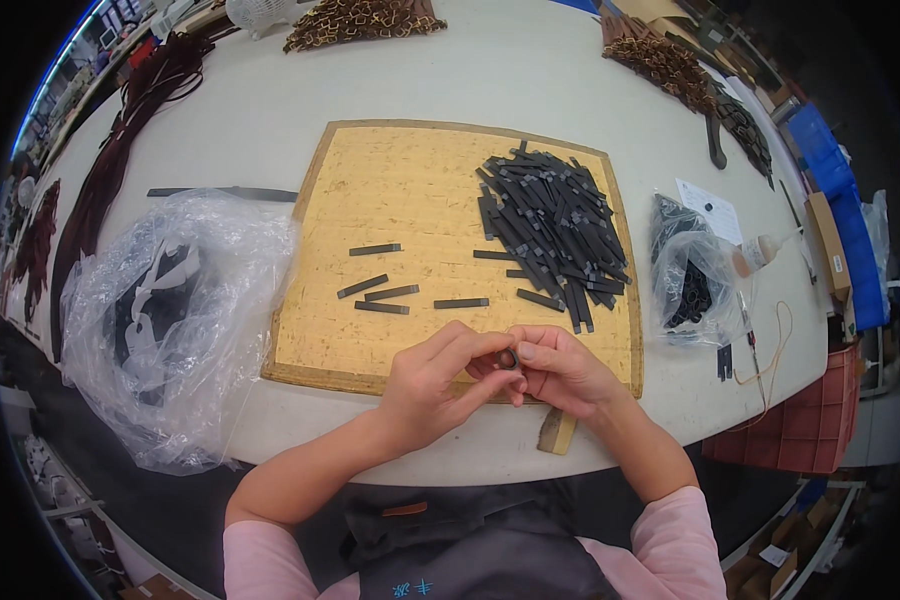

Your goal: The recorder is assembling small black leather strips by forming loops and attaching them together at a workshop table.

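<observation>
My left hand (422, 384) and my right hand (568, 372) meet over the near edge of a yellow board (400, 190). Pinched between their fingertips is a small black loop (510, 357), seemingly a bent strip; the fingers cover part of it. A heap of short black strips (560, 215) with grey ends lies on the board's right side. Several single strips (381, 307) are spread left of it, just beyond my left hand. Below my right hand, a yellowish block-like piece (557, 432) sticks out at the table's front edge.
To the left is a large clear plastic bag (225, 370) with dark contents. A smaller bag of black pieces (698, 320) stands right, by a small bottle (755, 256) and a thin tool with a cord (753, 350). Dark red straps (130, 140) and buckle piles (365, 22) lie farther off.
</observation>
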### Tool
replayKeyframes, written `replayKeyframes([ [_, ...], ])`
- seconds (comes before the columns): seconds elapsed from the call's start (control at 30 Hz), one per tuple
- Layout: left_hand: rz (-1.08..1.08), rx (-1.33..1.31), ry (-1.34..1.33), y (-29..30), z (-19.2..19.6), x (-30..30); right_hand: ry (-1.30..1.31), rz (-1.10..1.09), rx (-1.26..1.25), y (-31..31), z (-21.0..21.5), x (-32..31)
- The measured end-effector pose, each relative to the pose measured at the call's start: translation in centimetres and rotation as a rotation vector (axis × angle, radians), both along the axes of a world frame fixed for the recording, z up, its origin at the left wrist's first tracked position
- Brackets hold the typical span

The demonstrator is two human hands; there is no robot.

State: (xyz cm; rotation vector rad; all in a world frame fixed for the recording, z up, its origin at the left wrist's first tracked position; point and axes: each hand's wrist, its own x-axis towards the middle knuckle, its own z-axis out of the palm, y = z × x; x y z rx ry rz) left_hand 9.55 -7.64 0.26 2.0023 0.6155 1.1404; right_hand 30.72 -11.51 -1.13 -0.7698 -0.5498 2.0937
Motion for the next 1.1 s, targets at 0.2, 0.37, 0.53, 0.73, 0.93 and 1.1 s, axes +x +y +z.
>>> replayKeyframes([
  [0.2,-0.005,-0.013,0.025,-0.1,0.2,0.1,-0.001,-0.043,0.041,-0.1,-0.2,0.1],
  [0.37,0.041,-0.090,-0.056,-0.7,-0.6,0.5,-0.076,-0.097,0.100,-0.1,0.3,-0.4],
  [0.53,0.084,-0.036,0.019,-0.5,-1.0,0.4,-0.168,-0.156,0.124,-0.1,0.6,-0.7],
  [0.73,0.009,-0.514,-0.079,-0.3,-0.5,0.3,-0.458,-0.297,0.339,-0.5,1.3,-1.5],
  [0.93,-0.106,-0.829,-0.127,0.2,-1.3,-0.1,-0.767,-0.272,0.504,-1.1,1.7,-1.7],
  [1.1,-0.077,-0.840,-0.104,-0.1,-1.0,0.2,-0.662,-0.238,0.269,-0.7,1.6,-1.5],
])
